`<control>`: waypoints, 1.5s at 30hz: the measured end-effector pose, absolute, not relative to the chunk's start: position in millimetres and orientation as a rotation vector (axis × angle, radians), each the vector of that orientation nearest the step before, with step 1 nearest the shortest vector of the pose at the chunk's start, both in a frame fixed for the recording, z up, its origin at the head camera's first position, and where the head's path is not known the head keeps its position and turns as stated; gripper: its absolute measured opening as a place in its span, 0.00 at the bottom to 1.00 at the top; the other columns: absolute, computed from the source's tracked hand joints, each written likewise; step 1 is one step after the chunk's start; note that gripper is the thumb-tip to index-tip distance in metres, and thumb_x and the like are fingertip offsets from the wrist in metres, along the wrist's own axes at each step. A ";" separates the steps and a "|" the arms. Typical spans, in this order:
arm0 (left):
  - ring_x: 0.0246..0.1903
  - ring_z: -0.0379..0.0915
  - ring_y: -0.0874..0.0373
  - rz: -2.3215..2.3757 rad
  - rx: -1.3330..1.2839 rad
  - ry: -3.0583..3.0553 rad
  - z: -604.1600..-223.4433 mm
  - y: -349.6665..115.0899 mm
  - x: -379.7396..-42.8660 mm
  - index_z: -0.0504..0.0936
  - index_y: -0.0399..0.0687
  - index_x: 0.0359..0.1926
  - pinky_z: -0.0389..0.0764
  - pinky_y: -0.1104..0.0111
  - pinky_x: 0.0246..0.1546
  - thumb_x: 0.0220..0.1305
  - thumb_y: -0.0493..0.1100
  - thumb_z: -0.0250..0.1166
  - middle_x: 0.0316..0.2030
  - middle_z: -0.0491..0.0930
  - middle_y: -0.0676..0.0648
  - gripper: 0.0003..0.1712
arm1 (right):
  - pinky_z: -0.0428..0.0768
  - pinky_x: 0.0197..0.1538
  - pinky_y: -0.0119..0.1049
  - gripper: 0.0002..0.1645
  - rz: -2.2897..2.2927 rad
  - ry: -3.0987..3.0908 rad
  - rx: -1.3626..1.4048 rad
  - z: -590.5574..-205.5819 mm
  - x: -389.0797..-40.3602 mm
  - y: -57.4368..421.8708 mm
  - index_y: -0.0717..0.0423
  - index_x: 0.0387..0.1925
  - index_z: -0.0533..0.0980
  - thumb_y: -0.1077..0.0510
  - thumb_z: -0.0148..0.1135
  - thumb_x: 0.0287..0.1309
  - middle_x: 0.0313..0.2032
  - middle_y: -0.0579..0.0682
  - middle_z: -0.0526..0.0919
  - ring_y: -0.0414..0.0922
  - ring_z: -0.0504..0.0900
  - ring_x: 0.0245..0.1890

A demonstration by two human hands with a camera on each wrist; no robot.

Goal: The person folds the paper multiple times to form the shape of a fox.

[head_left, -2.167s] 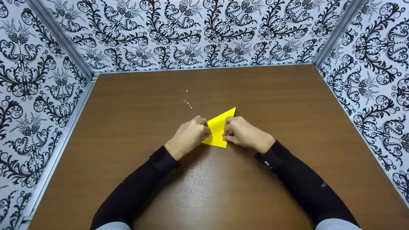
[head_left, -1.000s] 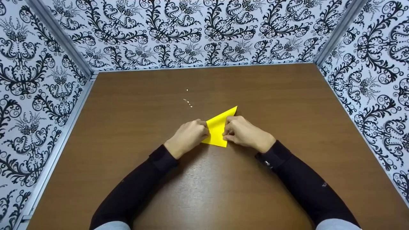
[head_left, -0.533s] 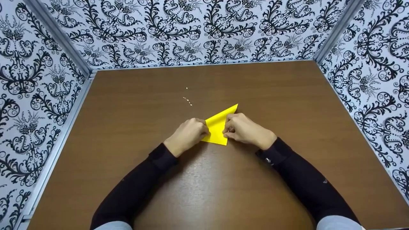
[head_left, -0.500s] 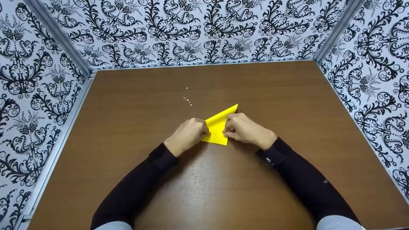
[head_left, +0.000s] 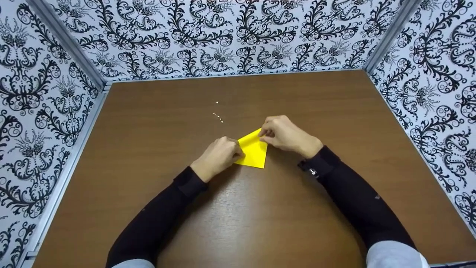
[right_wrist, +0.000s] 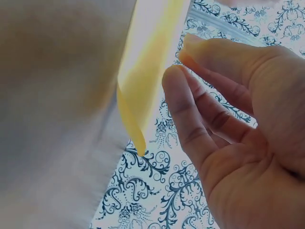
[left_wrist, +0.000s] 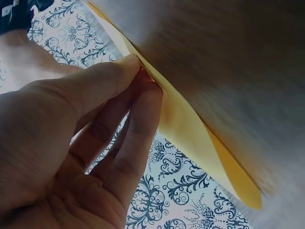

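Observation:
A folded sheet of yellow paper [head_left: 254,154] lies on the table between the two hands. My left hand [head_left: 217,156] pinches its left edge; in the left wrist view the thumb and fingertips meet on the paper [left_wrist: 183,117], whose layers bow apart below. Over the far right corner, which it hides in the head view, is my right hand [head_left: 290,136]. In the right wrist view a gap shows between the thumb and fingers of this hand [right_wrist: 238,124], and the paper [right_wrist: 145,71] passes beside the fingertips, not between them.
Several small white marks [head_left: 218,117] show on the brown wooden table [head_left: 156,111], beyond the left hand. Patterned black-and-white walls [head_left: 208,37] with grey metal corner rails [head_left: 70,44] enclose the back and both sides.
My right hand has moved from the paper's right edge away from the body, up to the far right corner, uncovering the lower right edge. The left hand keeps its place on the left edge.

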State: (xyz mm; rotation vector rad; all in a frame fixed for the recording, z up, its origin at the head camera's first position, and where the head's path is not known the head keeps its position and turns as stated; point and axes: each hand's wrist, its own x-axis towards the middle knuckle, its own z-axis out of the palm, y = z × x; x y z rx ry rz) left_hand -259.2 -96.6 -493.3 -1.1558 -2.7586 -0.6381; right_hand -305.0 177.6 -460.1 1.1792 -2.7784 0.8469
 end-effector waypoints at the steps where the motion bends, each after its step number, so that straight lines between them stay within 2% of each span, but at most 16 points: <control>1: 0.36 0.90 0.48 -0.642 -1.157 -2.756 -493.1 -96.7 -259.1 1.00 0.41 0.42 0.96 0.54 0.45 0.73 0.31 0.79 0.38 0.96 0.43 0.04 | 0.97 0.49 0.49 0.08 0.854 -2.775 1.179 -458.6 -308.1 176.1 0.66 0.48 0.94 0.65 0.82 0.71 0.44 0.63 0.92 0.57 0.95 0.42; 13: 0.37 0.91 0.48 -0.640 -1.152 -2.742 -493.0 -97.4 -258.1 1.00 0.45 0.41 0.96 0.54 0.46 0.73 0.32 0.80 0.37 0.96 0.44 0.05 | 0.97 0.51 0.49 0.07 0.807 -2.759 1.277 -455.8 -330.8 150.8 0.63 0.46 0.95 0.63 0.82 0.72 0.43 0.61 0.93 0.58 0.94 0.44; 20: 0.31 0.73 0.59 -0.600 -1.186 -2.725 -492.1 -96.1 -256.8 0.98 0.44 0.34 0.88 0.61 0.37 0.73 0.29 0.78 0.30 0.91 0.46 0.10 | 0.97 0.50 0.51 0.06 0.803 -2.708 1.395 -462.7 -338.0 140.1 0.64 0.45 0.95 0.64 0.82 0.71 0.41 0.62 0.93 0.60 0.95 0.43; 26: 0.30 0.66 0.59 -0.591 -1.187 -2.716 -490.7 -95.0 -257.1 0.95 0.45 0.30 0.80 0.64 0.34 0.71 0.27 0.76 0.26 0.82 0.49 0.14 | 0.96 0.50 0.49 0.05 0.755 -2.725 1.428 -467.5 -343.1 132.4 0.62 0.44 0.95 0.63 0.83 0.70 0.40 0.61 0.93 0.58 0.93 0.42; 34: 0.31 0.68 0.59 -0.612 -1.186 -2.716 -493.4 -95.9 -257.0 0.94 0.45 0.29 0.81 0.62 0.35 0.71 0.26 0.74 0.26 0.81 0.48 0.15 | 0.95 0.51 0.48 0.04 0.759 -2.751 1.443 -476.8 -347.8 127.2 0.61 0.43 0.95 0.63 0.82 0.72 0.40 0.60 0.92 0.56 0.92 0.42; 41: 0.30 0.65 0.58 -0.620 -1.203 -2.709 -493.4 -96.6 -257.1 0.92 0.44 0.26 0.74 0.64 0.35 0.72 0.25 0.73 0.25 0.70 0.54 0.17 | 0.93 0.49 0.48 0.05 0.756 -2.719 1.469 -479.7 -348.5 125.4 0.60 0.42 0.95 0.61 0.84 0.71 0.39 0.60 0.92 0.57 0.91 0.41; 45: 0.31 0.65 0.58 -0.597 -1.191 -2.725 -492.9 -96.7 -257.5 0.92 0.45 0.27 0.75 0.65 0.35 0.73 0.26 0.74 0.25 0.71 0.54 0.17 | 0.92 0.48 0.47 0.09 0.755 -2.703 1.468 -480.1 -349.0 126.4 0.61 0.42 0.95 0.58 0.86 0.69 0.39 0.60 0.92 0.57 0.91 0.41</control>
